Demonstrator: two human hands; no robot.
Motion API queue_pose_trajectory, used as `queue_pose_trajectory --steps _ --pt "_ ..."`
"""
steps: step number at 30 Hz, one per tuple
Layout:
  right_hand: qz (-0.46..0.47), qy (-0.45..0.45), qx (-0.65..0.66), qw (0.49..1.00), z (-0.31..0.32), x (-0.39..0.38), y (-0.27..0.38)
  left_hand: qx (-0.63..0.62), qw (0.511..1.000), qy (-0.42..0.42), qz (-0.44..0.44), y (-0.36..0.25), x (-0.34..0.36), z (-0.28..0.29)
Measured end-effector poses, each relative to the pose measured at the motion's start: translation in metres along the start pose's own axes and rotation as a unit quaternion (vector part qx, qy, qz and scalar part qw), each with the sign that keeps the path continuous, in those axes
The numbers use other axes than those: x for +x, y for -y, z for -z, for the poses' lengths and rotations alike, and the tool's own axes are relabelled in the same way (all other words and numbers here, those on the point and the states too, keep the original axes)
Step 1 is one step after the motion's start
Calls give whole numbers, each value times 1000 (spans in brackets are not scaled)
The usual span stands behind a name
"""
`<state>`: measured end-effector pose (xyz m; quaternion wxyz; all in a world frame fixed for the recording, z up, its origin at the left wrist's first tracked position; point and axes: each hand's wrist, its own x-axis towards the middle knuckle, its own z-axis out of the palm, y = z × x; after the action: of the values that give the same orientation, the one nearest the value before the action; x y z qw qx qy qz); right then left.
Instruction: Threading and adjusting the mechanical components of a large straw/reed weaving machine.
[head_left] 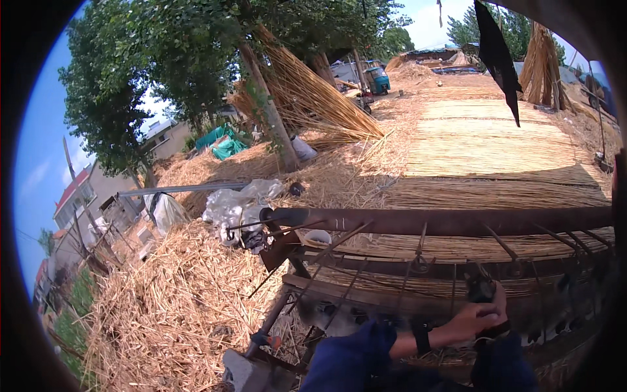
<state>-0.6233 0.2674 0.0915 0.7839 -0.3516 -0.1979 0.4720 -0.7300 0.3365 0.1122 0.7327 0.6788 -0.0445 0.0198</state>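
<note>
My right hand [500, 303] is closed round a dark, blocky object [480, 289] whose kind I cannot make out. My left hand [471, 320], with a black watch on the wrist, reaches across to it. Its fingers are bent together beside my right hand; what they hold, if anything, is hidden. Both hands are over the near side of a rusty metal frame [418, 222] with a long pipe and thin rods. Under the pipe lie rows of straw-coloured reeds [392, 245], passing into a long reed mat [490, 140] spread on the ground beyond.
Loose chopped reeds [176, 307] are heaped left of the frame. Crumpled clear plastic [238, 202] lies at its left end. Long reed bundles [320, 91] lean by a tree trunk [268, 108]. A black cloth [498, 59] hangs at upper right; a blue vehicle [377, 78] stands farther back.
</note>
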Motion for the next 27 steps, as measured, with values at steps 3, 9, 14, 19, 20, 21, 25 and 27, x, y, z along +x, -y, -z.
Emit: queue_pose_trajectory --steps 3,9,14,19,20,21,25,27 --pt "-44 -110 192 974 27 24 -15 -80 951 -295 58 4 7 28" --pt "4 -129 231 964 21 1 -22 -320 856 -357 191 89 0 71" --pt "37 -113 180 976 -6 -64 -11 -303 926 -161 158 22 -17 40" --pt "-138 -52 -30 989 37 -146 -2 -260 942 -24 211 10 22 24" --pt "-122 -72 -23 990 29 -157 2 -324 924 -14 205 14 37 33" --pt "-90 -97 -7 991 26 -167 7 -387 900 -3 200 22 56 42" --pt "89 -134 104 982 5 -186 23 -409 886 -188 113 122 147 133" --pt "122 -270 124 947 9 -188 28 -301 922 -242 -9 166 165 182"
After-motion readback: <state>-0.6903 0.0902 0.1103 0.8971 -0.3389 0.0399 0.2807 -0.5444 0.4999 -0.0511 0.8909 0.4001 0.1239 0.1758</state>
